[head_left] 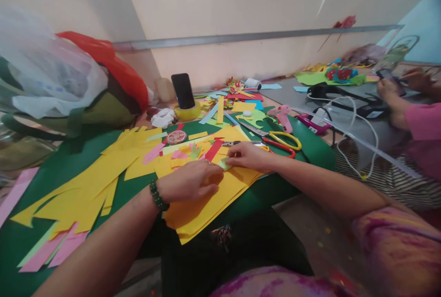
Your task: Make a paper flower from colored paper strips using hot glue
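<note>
My left hand, with a dark green bead bracelet at the wrist, rests over a stack of yellow paper. Its fingers are curled in against a small piece of light green paper. From the other side my right hand pinches the same piece, fingertips pressed together. Just behind my hands lie a red paper strip, a box cutter and several pink and green scraps. Scissors with red and yellow handles lie beyond my right wrist.
Cut yellow sheets spread across the green table at left, near a bag. A phone leans upright by a tape roll. A pink glue gun sits behind the scissors. Another person's hand holds a phone at right.
</note>
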Motion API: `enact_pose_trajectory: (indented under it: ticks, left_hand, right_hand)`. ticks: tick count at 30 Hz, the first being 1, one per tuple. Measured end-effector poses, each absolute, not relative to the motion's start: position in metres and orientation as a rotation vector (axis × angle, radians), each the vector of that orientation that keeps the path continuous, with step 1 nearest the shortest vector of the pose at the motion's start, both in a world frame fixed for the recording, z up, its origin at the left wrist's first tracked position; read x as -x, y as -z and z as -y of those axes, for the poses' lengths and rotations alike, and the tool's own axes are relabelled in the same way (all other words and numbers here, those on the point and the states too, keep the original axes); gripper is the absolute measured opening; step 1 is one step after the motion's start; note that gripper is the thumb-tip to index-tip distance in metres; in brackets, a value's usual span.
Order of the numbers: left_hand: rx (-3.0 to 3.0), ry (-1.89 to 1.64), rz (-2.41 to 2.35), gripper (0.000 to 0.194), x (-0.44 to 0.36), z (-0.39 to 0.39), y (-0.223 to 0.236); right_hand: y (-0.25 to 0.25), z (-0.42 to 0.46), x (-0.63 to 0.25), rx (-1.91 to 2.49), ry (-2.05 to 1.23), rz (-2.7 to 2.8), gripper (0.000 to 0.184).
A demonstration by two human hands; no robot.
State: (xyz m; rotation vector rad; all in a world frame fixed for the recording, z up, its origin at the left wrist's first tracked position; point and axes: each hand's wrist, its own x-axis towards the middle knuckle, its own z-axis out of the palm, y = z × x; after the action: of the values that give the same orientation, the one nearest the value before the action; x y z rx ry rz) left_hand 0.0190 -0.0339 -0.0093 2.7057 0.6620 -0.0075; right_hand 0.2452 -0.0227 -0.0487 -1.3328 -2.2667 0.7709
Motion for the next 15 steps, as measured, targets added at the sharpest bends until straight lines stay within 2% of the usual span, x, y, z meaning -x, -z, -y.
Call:
enact_pose_trajectory:
  ticks: [4, 9, 13, 15]
  left_hand:
    - [-2.628, -0.012, -0.616, 0.018, -0.014, 0.031, 0.007]
    - [-2.581, -0.155, -0.736, 0.026, -0.009, 0.020, 0.007]
    - [-2.580, -0.353, -0.863, 0.028, -0.006, 0.013, 0.008]
    - [-2.549, -0.396, -0.891, 0.027, -0.005, 0.011, 0.010]
  right_hand:
    - [0.040, 0.019, -0.233, 1.466, -0.772, 2.301, 0.008]
    - [0.030, 0.018, -0.230, 1.527, -0.693, 2.410, 0.021]
    - [0.026, 0.017, -0.229, 1.458, -0.642, 2.524, 0.004]
    - [0.028, 0.017, -0.229, 1.407, -0.647, 2.493, 0.008]
